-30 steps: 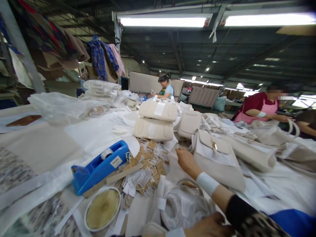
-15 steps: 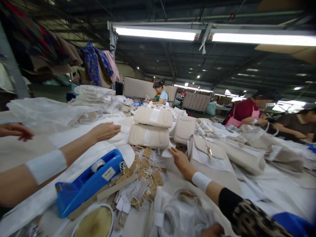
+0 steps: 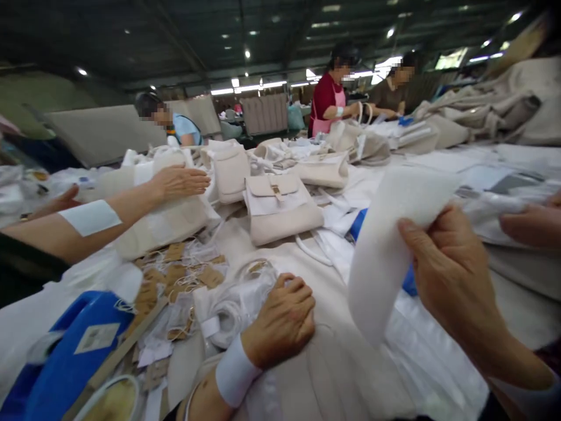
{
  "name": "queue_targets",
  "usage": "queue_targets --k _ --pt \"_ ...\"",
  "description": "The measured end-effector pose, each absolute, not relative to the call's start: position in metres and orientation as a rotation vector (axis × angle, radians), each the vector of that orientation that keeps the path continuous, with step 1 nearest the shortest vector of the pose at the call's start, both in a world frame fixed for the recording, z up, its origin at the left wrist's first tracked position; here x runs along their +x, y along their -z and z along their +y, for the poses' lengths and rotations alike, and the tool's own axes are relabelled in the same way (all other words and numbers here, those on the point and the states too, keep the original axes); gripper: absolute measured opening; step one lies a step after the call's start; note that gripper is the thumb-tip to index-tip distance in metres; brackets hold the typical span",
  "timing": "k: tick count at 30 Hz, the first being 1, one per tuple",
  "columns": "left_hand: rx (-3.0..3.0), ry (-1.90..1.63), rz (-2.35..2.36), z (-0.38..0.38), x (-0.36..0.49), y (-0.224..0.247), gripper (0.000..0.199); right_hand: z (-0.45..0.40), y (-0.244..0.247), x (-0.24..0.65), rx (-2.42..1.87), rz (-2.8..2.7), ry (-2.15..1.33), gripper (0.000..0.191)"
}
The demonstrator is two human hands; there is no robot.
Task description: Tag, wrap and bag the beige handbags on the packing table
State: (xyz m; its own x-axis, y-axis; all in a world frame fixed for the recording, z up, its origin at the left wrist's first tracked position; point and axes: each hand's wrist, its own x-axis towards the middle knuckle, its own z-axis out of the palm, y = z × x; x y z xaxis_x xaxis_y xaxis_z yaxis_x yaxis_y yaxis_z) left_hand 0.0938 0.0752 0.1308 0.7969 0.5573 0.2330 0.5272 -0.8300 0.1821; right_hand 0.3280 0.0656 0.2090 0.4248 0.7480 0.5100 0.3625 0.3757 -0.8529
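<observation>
My left hand [image 3: 280, 318] is closed, back up, beside clear-wrapped coiled straps [image 3: 228, 313]; a small pale bit shows at its curled fingers, but I cannot make out what it is. With thumb and fingers, my right hand [image 3: 456, 280] pinches a thin white sheet [image 3: 381, 251], which hangs in the air with a curved lower end. Beyond my hands, a cream handbag [image 3: 283, 210] with a flap and a metal clasp lies on the table. At left, a co-worker's hand [image 3: 179, 181] is stretched flat over stacked cream bags [image 3: 162, 225].
A blue tape dispenser [image 3: 87, 345] stands at lower left beside brown tags [image 3: 175, 269] with white strings. Another person's hand [image 3: 530, 228] shows at the right edge. More bags and fabric [image 3: 504, 93] lie further back, where co-workers stand.
My view has turned right. The white sheet, earlier at my right hand's fingertips by the bags, is now raised at the right. My left hand now shows in the middle.
</observation>
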Motion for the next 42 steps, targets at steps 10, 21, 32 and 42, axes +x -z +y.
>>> queue_targets --k 10,21,32,42 --pt "2.737 -0.452 0.885 0.073 0.101 -0.136 0.025 0.043 -0.096 0.311 -1.278 -1.584 -1.113 0.074" --pt "2.745 -0.526 0.886 0.076 0.099 -0.132 0.023 0.070 -0.071 0.263 -1.176 -1.445 -1.332 0.061" --pt "2.736 -0.412 0.856 0.076 0.097 -0.132 0.021 0.067 -0.083 0.280 -1.136 -1.431 -1.419 0.054" --pt "2.741 -0.363 0.791 0.076 0.096 -0.138 0.025 -0.049 -0.064 0.345 -1.188 -1.995 -0.905 0.040"
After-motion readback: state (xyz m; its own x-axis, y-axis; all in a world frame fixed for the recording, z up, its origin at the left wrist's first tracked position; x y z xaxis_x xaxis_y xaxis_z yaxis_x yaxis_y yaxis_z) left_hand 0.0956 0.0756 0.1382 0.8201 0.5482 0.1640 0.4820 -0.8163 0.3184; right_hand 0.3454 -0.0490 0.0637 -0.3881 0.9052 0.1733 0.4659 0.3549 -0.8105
